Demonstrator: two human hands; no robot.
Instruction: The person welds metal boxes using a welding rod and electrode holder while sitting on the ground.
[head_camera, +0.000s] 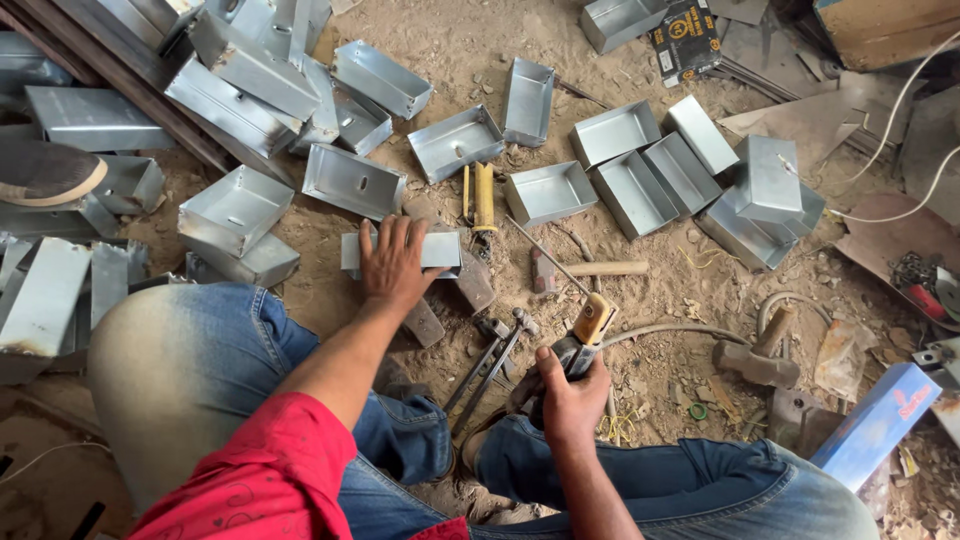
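My left hand (393, 262) lies flat, fingers spread, pressing down on a small galvanised sheet-metal box (400, 251) that sits on the ground just ahead of my left knee; it is not gripping the box, only pinning it. My right hand (570, 392) is closed tight around the grip of a welding electrode holder (588, 332), whose thin rod (545, 255) reaches up and left so that its tip ends close to the right end of the box, though I cannot tell whether it touches. Judging by how things lie, this box is the one being worked on now. A cluster of like boxes (690, 175) lies loosely to the right and a bigger, tumbled heap (270, 90) to the upper left, but I cannot tell from here which are finished and which are waiting, so I would only say the work looks to be somewhere in the middle of a long batch. The surface is bare dusty earth (660, 290), littered with scraps. A hammer (590, 269) lies just beyond the rod, tongs (495, 360) rest between my knees, yellow-handled pliers (483, 196) lie above the box, and a blue carton (875, 425) sits at the far right with cables trailing nearby.
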